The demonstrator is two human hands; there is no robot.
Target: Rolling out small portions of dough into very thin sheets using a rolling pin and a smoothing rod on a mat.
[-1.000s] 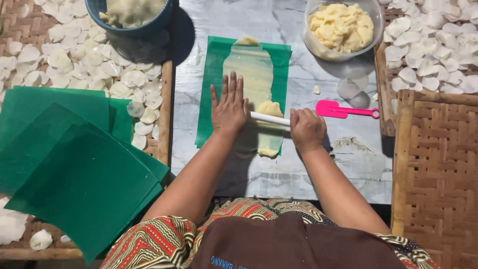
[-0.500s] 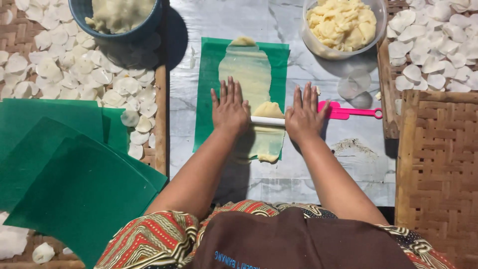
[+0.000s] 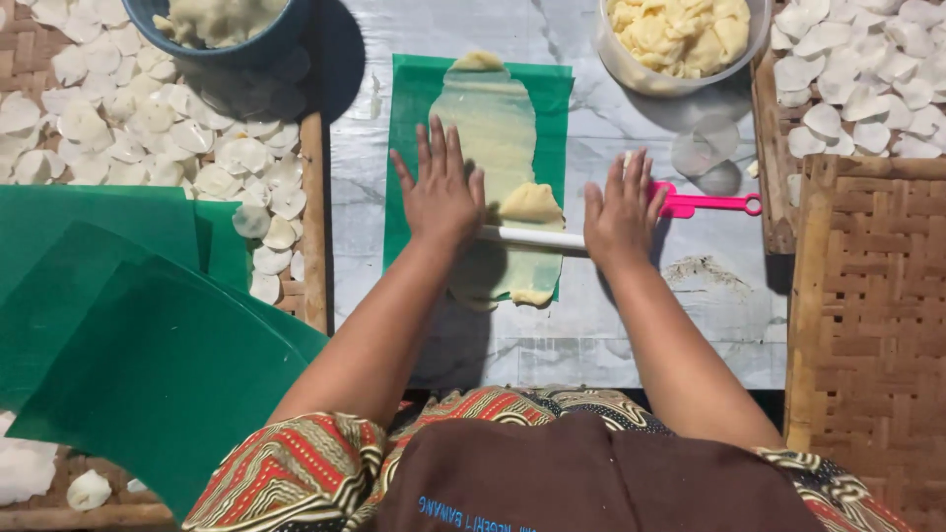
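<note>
Lying across a green plastic sheet (image 3: pixel 414 148) on the marble-patterned table (image 3: pixel 591 335), a white rolling pin (image 3: pixel 532 237) is pressed under both palms. The left hand (image 3: pixel 440 193) rests flat on the pin's left end, fingers spread and straight; the right hand (image 3: pixel 621 210) lies flat on its right end, fingers likewise apart (neither hand is curled round it). A strip of pale dough (image 3: pixel 496 123) stretches thin along the sheet beyond the pin, with a thicker lump (image 3: pixel 531 202) touching the pin between the hands and more dough spilling just past the sheet's near edge.

Just beside the right hand lies a pink tool (image 3: pixel 705 204), partly hidden by the fingers. A clear bowl of yellowish dough pieces (image 3: pixel 680 34) stands at the far right of the table, a dark blue bowl (image 3: pixel 222 25) at the far left. Woven trays (image 3: pixel 867 296) flank the table, carrying white discs (image 3: pixel 148 128). Loose green sheets (image 3: pixel 118 335) are stacked on the left.
</note>
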